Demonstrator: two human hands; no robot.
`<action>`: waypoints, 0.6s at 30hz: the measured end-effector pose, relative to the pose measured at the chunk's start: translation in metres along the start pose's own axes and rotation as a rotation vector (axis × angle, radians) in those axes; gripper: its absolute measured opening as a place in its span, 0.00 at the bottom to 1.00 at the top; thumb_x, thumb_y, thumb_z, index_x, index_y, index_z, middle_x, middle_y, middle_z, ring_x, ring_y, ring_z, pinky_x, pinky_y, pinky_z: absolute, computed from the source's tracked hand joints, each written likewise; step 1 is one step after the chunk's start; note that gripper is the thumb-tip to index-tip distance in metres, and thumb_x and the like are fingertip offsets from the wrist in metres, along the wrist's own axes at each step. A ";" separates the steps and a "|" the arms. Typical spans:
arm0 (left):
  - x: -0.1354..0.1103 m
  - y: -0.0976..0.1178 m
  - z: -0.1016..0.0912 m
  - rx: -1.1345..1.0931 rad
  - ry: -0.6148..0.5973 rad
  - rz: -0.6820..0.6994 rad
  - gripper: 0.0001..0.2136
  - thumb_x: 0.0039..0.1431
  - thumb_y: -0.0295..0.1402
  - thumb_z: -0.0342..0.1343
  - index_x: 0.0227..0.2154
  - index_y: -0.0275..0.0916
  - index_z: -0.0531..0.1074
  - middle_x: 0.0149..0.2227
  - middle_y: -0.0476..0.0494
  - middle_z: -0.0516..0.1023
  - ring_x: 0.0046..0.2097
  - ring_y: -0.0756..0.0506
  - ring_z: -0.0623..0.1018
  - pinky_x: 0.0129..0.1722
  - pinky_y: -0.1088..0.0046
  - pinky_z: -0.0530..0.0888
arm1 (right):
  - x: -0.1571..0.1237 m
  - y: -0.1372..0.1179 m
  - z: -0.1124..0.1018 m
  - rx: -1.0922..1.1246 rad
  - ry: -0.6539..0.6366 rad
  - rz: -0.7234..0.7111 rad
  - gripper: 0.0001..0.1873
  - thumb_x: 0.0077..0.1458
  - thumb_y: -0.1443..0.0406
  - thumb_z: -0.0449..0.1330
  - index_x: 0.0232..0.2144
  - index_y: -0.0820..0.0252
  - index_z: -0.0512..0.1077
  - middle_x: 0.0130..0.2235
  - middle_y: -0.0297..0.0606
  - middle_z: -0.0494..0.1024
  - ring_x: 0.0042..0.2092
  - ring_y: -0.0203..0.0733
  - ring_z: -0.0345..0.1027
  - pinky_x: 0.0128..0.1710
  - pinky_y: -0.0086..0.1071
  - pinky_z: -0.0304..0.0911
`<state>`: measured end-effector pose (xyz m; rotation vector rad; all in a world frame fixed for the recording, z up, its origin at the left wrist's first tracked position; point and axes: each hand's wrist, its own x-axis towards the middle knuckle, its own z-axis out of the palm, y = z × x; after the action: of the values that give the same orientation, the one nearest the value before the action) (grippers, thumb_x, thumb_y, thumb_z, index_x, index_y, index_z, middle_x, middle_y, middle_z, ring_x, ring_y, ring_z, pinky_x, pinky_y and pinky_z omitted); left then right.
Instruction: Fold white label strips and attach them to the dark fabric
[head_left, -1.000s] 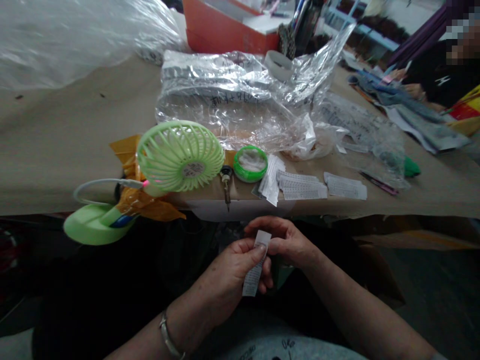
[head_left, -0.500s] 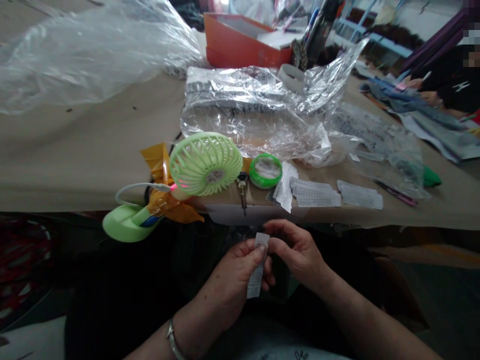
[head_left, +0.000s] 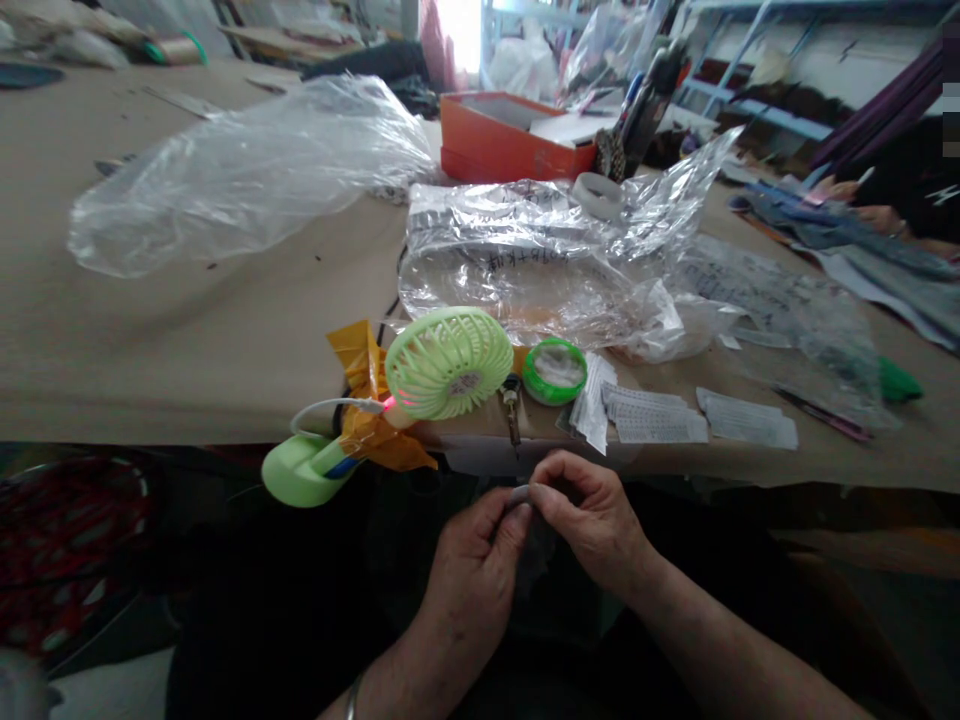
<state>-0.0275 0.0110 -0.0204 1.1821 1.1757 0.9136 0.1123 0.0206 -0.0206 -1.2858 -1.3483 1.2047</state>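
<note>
A white printed label [head_left: 519, 494] is pinched in front of the table edge, over my lap. My left hand [head_left: 476, 565] has thumb and fingers closed on it from the left. At its other end, the thumb and index finger of my right hand [head_left: 592, 515] press together. Only a small curved part of the label shows; the rest is hidden by the fingers or too dark to make out. Just beyond the hands, fanned stacks of similar labels [head_left: 656, 415] lie along the table edge, beside a green round tub [head_left: 555, 372] with whitish contents.
A light-green fan [head_left: 450, 365] is held at the table edge with brown tape [head_left: 386, 440]. A small screwdriver-like tool [head_left: 513, 415] lies beside it. Behind are clear plastic bags [head_left: 517, 265], a tape roll [head_left: 598, 195] and an orange box [head_left: 514, 150]. A co-worker's hand [head_left: 881, 218] is far right.
My right hand has closed on the label's upper end. The label, earlier held upright with its printing showing, now appears bent between both hands. The view has tilted up and shifted left.
</note>
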 end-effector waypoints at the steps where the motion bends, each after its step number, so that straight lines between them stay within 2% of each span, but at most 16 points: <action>1: 0.001 -0.001 -0.003 0.052 0.030 0.057 0.07 0.56 0.31 0.53 0.31 0.39 0.76 0.28 0.50 0.78 0.30 0.49 0.74 0.31 0.76 0.69 | 0.002 -0.002 0.000 -0.043 0.009 -0.029 0.05 0.51 0.66 0.58 0.24 0.61 0.68 0.23 0.28 0.66 0.26 0.29 0.59 0.26 0.23 0.57; 4: 0.005 -0.002 -0.009 0.198 0.107 0.204 0.07 0.56 0.29 0.53 0.32 0.40 0.76 0.27 0.51 0.78 0.29 0.50 0.75 0.30 0.78 0.69 | 0.005 -0.004 0.002 -0.102 0.027 -0.069 0.05 0.51 0.67 0.57 0.25 0.61 0.69 0.23 0.28 0.65 0.26 0.30 0.57 0.26 0.24 0.55; 7: 0.010 0.001 -0.012 0.308 0.162 0.288 0.06 0.55 0.28 0.54 0.31 0.39 0.76 0.26 0.51 0.78 0.27 0.51 0.75 0.28 0.80 0.69 | 0.008 -0.004 0.003 -0.107 0.039 -0.077 0.05 0.51 0.66 0.57 0.24 0.61 0.68 0.23 0.28 0.65 0.26 0.30 0.57 0.26 0.24 0.55; 18: 0.018 0.009 -0.011 0.344 0.173 0.350 0.07 0.56 0.27 0.53 0.27 0.38 0.74 0.23 0.53 0.76 0.25 0.53 0.74 0.27 0.82 0.68 | 0.012 0.000 0.005 -0.115 0.055 -0.132 0.06 0.54 0.65 0.56 0.26 0.60 0.67 0.24 0.29 0.67 0.26 0.31 0.60 0.27 0.25 0.58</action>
<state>-0.0341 0.0324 -0.0145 1.6493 1.3244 1.1221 0.1069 0.0322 -0.0210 -1.2795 -1.4564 1.0073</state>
